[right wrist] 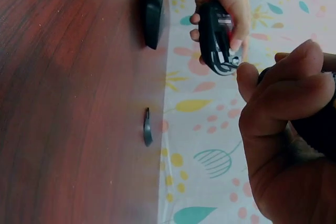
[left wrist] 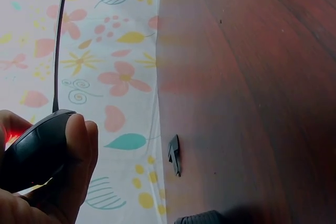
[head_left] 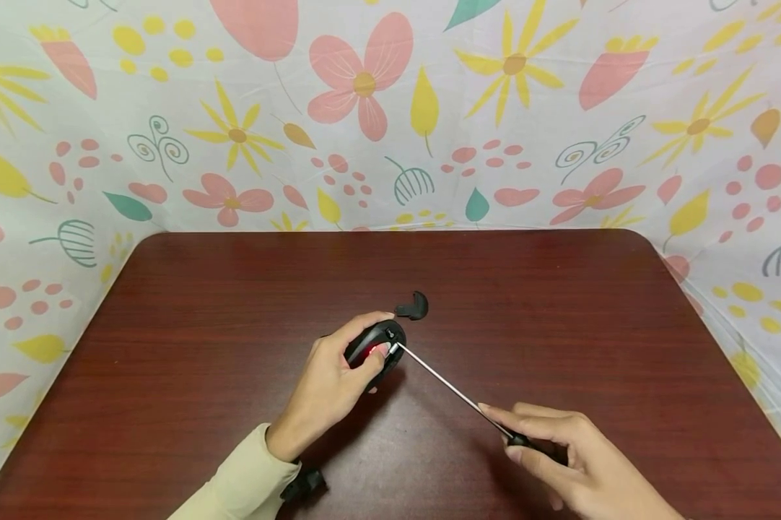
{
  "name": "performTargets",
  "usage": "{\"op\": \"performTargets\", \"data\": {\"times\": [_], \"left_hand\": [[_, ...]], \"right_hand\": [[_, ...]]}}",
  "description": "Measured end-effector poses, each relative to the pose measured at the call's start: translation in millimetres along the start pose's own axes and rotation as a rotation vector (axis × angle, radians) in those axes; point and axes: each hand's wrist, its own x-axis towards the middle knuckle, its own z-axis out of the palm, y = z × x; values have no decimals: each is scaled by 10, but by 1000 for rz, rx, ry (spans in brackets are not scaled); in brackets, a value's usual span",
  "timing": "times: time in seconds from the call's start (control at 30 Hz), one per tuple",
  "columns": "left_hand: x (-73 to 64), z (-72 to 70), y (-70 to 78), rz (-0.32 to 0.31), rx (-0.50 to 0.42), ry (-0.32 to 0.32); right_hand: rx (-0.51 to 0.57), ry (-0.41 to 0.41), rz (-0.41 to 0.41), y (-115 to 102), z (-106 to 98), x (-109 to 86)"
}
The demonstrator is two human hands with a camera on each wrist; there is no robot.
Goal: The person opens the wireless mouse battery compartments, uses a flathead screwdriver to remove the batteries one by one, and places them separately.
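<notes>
My left hand (head_left: 328,379) holds a black computer mouse (head_left: 395,336) above the table, its underside facing me. The thumb presses on that underside, beside a red glow (right wrist: 229,30). In my right hand (head_left: 575,451) is a screwdriver (head_left: 452,388), gripped by its black handle with the index finger stretched along the shaft. Its thin metal shaft slants up to the left, and the tip meets the end of the mouse near the left thumb. A small curved black plastic piece (head_left: 418,306) lies on the table just beyond the mouse.
A larger black piece (right wrist: 152,19) lies on the table to the left of the small one, mostly behind the left hand in the head view. The brown wooden table (head_left: 234,282) ends at a flower-print cloth (head_left: 364,159). A black device (head_left: 304,484) shows beside the left sleeve.
</notes>
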Motion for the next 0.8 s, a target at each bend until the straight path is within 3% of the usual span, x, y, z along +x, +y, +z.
{"op": "performTargets", "data": {"times": [0.1, 0.2, 0.47, 0.57, 0.67, 0.8], "left_hand": [[0, 15, -2, 1, -22, -8], [3, 26, -3, 12, -35, -5], [13, 42, 23, 5, 8, 21], [14, 48, 26, 1, 25, 31], [15, 52, 18, -1, 27, 35], [19, 59, 5, -10, 25, 34]], "right_hand": [[113, -49, 29, 12, -37, 0], [157, -72, 25, 13, -71, 6], [157, -62, 16, -4, -67, 10], [163, -54, -22, 46, -44, -3], [87, -28, -68, 90, -24, -14], [-142, 48, -1, 94, -4, -37]]}}
